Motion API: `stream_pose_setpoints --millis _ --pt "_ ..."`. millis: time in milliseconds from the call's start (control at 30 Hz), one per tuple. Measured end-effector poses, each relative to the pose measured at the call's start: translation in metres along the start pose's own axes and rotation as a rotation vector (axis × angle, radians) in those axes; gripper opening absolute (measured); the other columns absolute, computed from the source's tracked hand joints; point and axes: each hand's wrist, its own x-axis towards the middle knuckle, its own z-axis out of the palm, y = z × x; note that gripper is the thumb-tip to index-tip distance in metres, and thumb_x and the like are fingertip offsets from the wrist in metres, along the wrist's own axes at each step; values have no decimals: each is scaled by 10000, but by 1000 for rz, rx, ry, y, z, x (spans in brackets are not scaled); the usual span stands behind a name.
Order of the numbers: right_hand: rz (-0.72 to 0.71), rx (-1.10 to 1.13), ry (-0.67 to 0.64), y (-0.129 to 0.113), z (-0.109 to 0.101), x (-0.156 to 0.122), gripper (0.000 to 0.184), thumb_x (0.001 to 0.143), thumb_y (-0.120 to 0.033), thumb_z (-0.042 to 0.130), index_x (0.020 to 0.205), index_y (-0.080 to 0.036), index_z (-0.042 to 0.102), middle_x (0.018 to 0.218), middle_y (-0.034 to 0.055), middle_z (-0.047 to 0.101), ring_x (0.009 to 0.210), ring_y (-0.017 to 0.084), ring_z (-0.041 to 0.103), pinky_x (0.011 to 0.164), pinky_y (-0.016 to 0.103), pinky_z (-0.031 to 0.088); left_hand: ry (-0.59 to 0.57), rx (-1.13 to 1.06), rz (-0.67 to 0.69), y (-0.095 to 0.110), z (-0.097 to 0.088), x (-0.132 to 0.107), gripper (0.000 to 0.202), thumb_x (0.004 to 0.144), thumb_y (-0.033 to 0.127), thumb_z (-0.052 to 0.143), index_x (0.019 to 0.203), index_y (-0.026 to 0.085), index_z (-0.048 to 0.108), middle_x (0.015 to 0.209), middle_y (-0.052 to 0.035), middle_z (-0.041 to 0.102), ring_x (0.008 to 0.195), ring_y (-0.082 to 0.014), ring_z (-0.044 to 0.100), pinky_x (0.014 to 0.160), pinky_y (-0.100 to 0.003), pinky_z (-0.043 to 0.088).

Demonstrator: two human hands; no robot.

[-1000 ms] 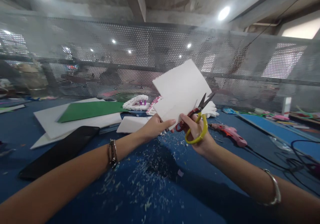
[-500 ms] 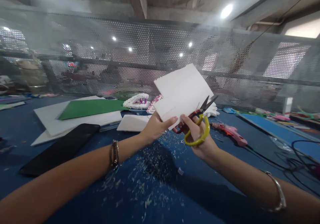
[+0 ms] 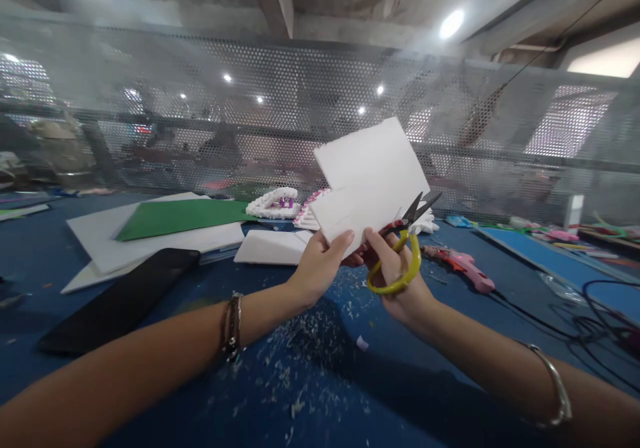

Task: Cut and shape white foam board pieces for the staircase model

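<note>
A white foam sheet (image 3: 373, 168) with a notch in its left side is held up in front of me. My left hand (image 3: 323, 261) pinches its lower edge, thumb on the near face. At the lower right of the sheet, my right hand (image 3: 400, 275) also grips the edge between thumb and fingers. A pair of scissors (image 3: 400, 268) with yellow handles hangs on that same hand, its dark blades parted and pointing up to the right. The fingers behind the sheet are partly hidden.
White sheets (image 3: 95, 241) and a green sheet (image 3: 185, 218) lie left, near a black flat case (image 3: 125, 301). A pink glue gun (image 3: 467, 271) with its cord and a blue board (image 3: 555, 261) are on the right. White scraps (image 3: 295, 368) litter the blue tabletop (image 3: 200, 401). Behind stands a perforated metal screen (image 3: 310, 101).
The foam sheet has tilted and risen slightly to the right. My left hand has shifted a little to the right with it; the scissors stay on my right hand.
</note>
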Motion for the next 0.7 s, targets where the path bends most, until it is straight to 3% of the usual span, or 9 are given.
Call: stream_pose_setpoints --millis 133,433,700 --pt "26 17 -9 -1 1 -1 139 661 -275 577 587 -217 474 543 -43 476 501 101 454 547 280 389 26 -17 4 1 1 -1 156 663 273 570 733 134 559 598 3 563 456 -82 505 455 -218 452" --pt "25 -19 26 -7 4 -4 155 648 -291 587 588 -219 464 538 -48 505 507 98 487 513 258 392 -74 1 -40 14 -4 1 188 602 248 619 744 134 570 612 -1 550 487 -89 497 373 -181 406" --pt "36 -28 -36 -13 9 -15 177 681 -280 526 555 -238 409 522 -39 467 549 118 483 567 285 375 25 -12 -46 14 5 -7 92 650 211 557 689 129 541 522 10 505 428 -67 453 390 -177 384"
